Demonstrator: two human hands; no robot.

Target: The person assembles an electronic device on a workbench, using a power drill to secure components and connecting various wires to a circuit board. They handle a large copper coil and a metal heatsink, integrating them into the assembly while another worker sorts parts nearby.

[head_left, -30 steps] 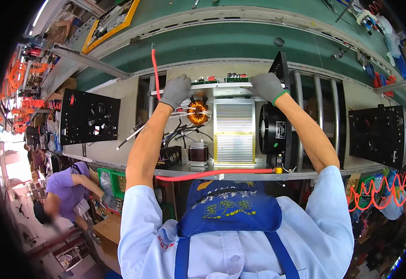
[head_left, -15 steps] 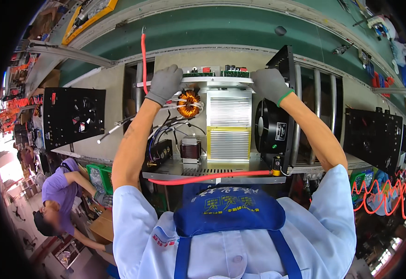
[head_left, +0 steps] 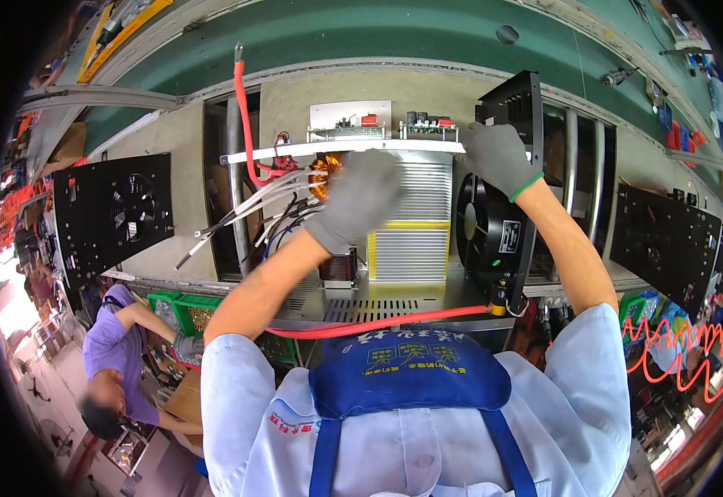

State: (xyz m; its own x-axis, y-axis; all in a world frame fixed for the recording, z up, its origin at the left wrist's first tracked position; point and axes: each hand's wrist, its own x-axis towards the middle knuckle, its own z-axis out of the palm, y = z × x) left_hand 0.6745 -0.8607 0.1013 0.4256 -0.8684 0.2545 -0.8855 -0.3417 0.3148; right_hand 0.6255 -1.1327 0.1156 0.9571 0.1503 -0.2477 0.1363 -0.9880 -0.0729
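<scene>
A half-built electrical unit stands in front of me on a metal base [head_left: 386,311]. My left hand [head_left: 365,195], in a grey glove, hangs over the finned heat sink [head_left: 411,250] beside the copper-wound coil [head_left: 320,176]; motion smears its fingers. My right hand [head_left: 500,157], also gloved, is closed round the right end of a long metal plate [head_left: 295,151] that carries small circuit boards [head_left: 427,127]. A black fan [head_left: 479,224] sits below that hand, against an upright black panel [head_left: 517,112]. The transformer [head_left: 338,269] is partly hidden by my left wrist.
Loose white wires [head_left: 233,211] spread out left of the coil. One red cable [head_left: 241,99] rises at the far left; another red cable [head_left: 378,325] crosses the front. Black fan panels [head_left: 117,215] stand at both sides. A person in purple [head_left: 113,340] works at lower left.
My left hand has left the plate's left part and moved right and nearer, over the heat sink. The plate's left end has shifted left and its boards show more. My right hand moved slightly right.
</scene>
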